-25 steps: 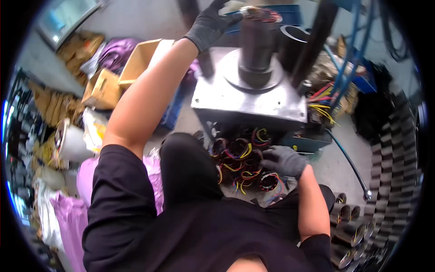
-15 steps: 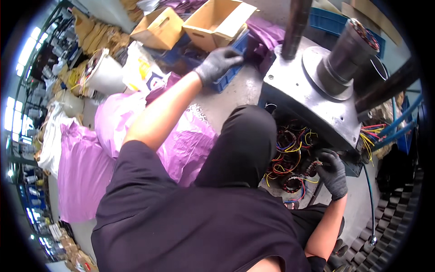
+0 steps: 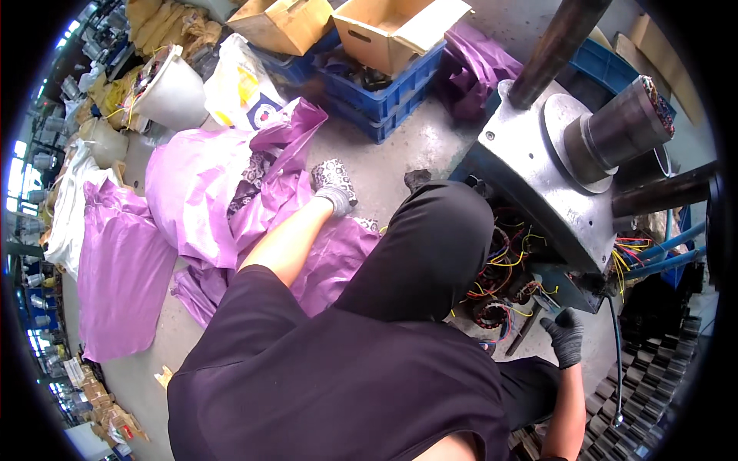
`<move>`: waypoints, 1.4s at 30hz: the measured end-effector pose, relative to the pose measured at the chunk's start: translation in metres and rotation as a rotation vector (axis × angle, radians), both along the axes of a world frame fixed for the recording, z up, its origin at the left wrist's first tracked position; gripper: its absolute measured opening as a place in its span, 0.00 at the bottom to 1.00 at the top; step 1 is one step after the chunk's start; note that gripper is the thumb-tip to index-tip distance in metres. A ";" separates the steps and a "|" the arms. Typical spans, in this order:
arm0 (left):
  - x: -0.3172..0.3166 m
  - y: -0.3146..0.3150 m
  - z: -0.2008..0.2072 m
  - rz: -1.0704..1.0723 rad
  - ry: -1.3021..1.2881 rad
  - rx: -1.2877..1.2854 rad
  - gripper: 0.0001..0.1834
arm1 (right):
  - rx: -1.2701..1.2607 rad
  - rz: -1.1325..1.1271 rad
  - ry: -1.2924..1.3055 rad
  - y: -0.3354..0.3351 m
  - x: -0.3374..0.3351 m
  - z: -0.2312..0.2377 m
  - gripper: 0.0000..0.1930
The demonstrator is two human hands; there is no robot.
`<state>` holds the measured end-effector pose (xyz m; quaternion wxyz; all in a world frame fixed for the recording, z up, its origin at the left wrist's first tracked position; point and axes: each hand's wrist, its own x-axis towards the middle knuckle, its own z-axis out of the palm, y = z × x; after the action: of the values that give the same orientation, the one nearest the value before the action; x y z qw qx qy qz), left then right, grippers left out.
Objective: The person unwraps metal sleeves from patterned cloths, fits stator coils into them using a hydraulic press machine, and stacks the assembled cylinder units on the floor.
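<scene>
My left hand (image 3: 337, 201), in a grey glove, grips a pale, black-patterned stack of metal laminations (image 3: 332, 176) beside the opened purple bag (image 3: 192, 192). The stack hides most of its fingers. More patterned metal pieces show inside the bag's folds. My right hand (image 3: 565, 338), also gloved, hangs at the lower right with thumb and fingers apart and nothing seen between them. Just left of it, wound stator rings (image 3: 492, 313) with red, yellow and blue leads lie on the floor beneath the press.
The metal press (image 3: 530, 177) with dark posts stands at right, bearing a steel cylinder (image 3: 615, 134). Blue crates (image 3: 377, 104) and cardboard boxes (image 3: 384, 38) stand ahead. A white bucket (image 3: 173, 92) is at far left. Stacked dark pieces (image 3: 646, 384) lie lower right.
My left hand has moved from near the blue crate back to the purple bag and taken hold of the laminations. My right hand has let go of a stator ring and moved down.
</scene>
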<state>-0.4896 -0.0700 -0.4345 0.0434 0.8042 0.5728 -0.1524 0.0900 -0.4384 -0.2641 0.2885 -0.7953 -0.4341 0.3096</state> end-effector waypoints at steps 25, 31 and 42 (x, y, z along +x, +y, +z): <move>-0.030 0.092 -0.088 0.231 -0.069 -0.366 0.24 | 0.281 0.539 -0.177 0.074 -0.077 0.011 0.16; -0.042 0.098 -0.060 0.303 -0.508 -0.022 0.23 | 0.392 0.389 -0.041 0.071 -0.074 0.008 0.22; 0.172 0.002 0.339 -0.192 -1.503 -0.140 0.08 | 0.631 0.056 0.655 0.068 -0.077 0.056 0.32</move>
<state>-0.3178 -0.0683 -0.0953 0.4592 0.7335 0.3057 0.3971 0.0126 -0.3699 -0.2085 0.6303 -0.5166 -0.4144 0.4051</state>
